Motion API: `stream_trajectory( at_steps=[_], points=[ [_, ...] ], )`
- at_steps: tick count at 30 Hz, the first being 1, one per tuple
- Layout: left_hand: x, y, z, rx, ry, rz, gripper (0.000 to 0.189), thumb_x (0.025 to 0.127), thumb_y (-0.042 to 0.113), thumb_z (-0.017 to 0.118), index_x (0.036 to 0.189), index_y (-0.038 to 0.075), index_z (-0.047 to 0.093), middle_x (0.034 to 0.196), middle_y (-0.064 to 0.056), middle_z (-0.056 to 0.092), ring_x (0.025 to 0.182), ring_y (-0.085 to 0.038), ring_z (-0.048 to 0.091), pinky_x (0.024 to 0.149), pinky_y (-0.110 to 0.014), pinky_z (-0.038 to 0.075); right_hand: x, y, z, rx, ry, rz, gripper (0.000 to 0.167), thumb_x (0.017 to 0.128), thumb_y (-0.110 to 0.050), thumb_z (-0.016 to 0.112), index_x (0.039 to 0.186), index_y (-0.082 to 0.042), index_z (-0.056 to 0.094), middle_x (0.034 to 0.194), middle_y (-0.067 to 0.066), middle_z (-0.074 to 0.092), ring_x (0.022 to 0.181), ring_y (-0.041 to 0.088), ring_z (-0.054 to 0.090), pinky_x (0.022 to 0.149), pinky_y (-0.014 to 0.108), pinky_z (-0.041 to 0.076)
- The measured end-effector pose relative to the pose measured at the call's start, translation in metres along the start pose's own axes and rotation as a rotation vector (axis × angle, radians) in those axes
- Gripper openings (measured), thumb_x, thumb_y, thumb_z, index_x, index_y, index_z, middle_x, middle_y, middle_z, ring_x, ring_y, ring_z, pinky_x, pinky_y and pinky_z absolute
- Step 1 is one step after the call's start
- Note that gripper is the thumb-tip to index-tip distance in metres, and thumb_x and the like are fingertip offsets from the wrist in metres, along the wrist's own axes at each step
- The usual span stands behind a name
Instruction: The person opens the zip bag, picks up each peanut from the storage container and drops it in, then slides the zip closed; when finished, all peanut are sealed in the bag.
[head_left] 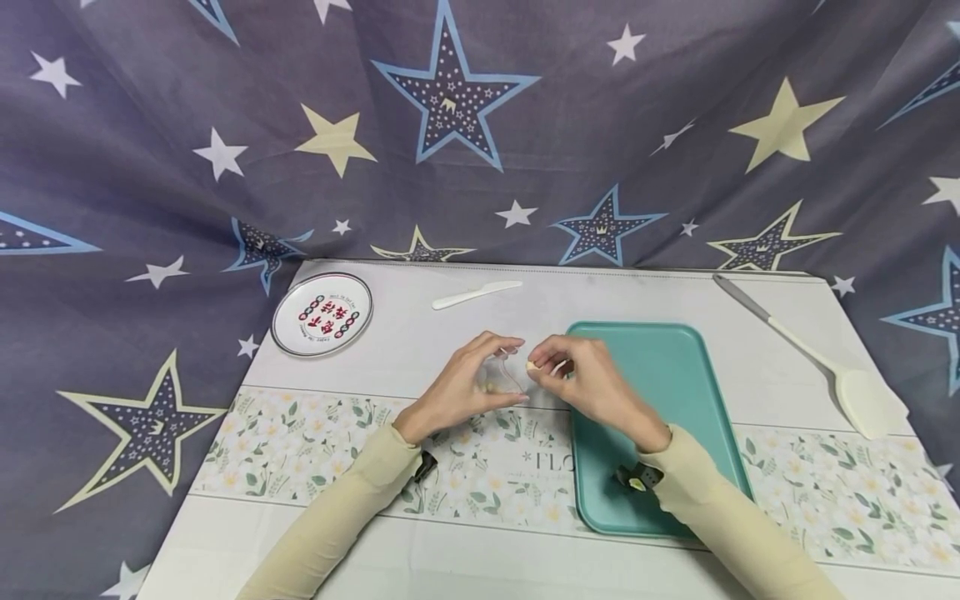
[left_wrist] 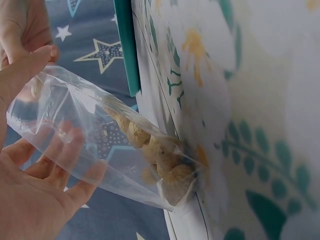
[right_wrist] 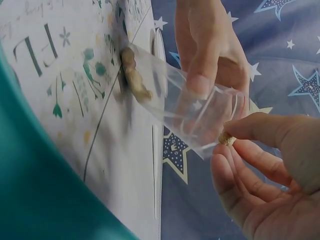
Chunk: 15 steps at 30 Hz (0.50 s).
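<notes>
My left hand (head_left: 463, 379) grips a clear plastic bag (left_wrist: 82, 107) near its mouth, thumb and fingers spread wide on either side of it. Several unshelled peanuts (left_wrist: 167, 167) lie bunched in the bottom of the bag, which hangs down to the tabletop. Between the thumb and fingertips of my right hand (head_left: 585, 379) is one peanut (right_wrist: 226, 138), pinched right beside the bag's mouth. Most of that peanut is hidden by the fingers. Beneath the right hand and forearm lies a teal tray (head_left: 660, 358).
At the far left of the table sits a white plate (head_left: 306, 329) with red lettering. A white plastic knife (head_left: 477, 295) lies near the back edge. Over on the right, a spatula (head_left: 862, 400) with a grey handle rests beyond the tray. A starry curtain (head_left: 525, 192) hangs behind.
</notes>
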<state>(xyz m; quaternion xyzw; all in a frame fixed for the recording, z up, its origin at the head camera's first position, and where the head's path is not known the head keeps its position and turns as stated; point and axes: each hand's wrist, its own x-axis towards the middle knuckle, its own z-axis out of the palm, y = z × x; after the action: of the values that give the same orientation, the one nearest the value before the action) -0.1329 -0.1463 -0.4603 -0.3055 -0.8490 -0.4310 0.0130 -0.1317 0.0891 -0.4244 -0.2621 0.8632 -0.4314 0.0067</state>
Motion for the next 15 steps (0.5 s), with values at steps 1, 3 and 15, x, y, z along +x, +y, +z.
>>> stream_trajectory(
  at_steps=[1,3,15],
  points=[
    [-0.0001,0.0004,0.0001,-0.001,0.0,-0.003,0.076,0.08,0.03,0.092,0.144,0.008,0.058,0.134,-0.011,0.065,0.12,-0.028,0.063,0.105,-0.048,0.054,0.0002,-0.0008,0.0013,0.0,-0.004,-0.001,0.009,0.092,-0.012,0.079,0.1,-0.011,0.077,0.089,0.002,0.078,0.08,0.011,0.072,0.073,0.027,0.062],
    [-0.0004,0.0011,0.0001,-0.003,-0.001,-0.011,0.076,0.081,0.031,0.092,0.145,0.008,0.058,0.135,-0.011,0.065,0.121,-0.026,0.063,0.105,-0.048,0.054,0.0005,-0.0018,0.0039,0.005,-0.015,-0.003,0.009,0.092,-0.012,0.079,0.101,-0.011,0.077,0.089,0.002,0.078,0.08,0.011,0.071,0.073,0.027,0.062],
    [-0.0012,0.0019,-0.0014,0.007,0.001,-0.019,0.076,0.082,0.033,0.091,0.147,0.013,0.056,0.137,-0.012,0.064,0.123,-0.022,0.062,0.108,-0.043,0.053,0.0011,-0.0024,0.01,0.031,-0.029,-0.02,0.011,0.092,-0.009,0.078,0.102,-0.006,0.077,0.09,0.004,0.079,0.08,0.013,0.073,0.073,0.027,0.062]
  ],
)
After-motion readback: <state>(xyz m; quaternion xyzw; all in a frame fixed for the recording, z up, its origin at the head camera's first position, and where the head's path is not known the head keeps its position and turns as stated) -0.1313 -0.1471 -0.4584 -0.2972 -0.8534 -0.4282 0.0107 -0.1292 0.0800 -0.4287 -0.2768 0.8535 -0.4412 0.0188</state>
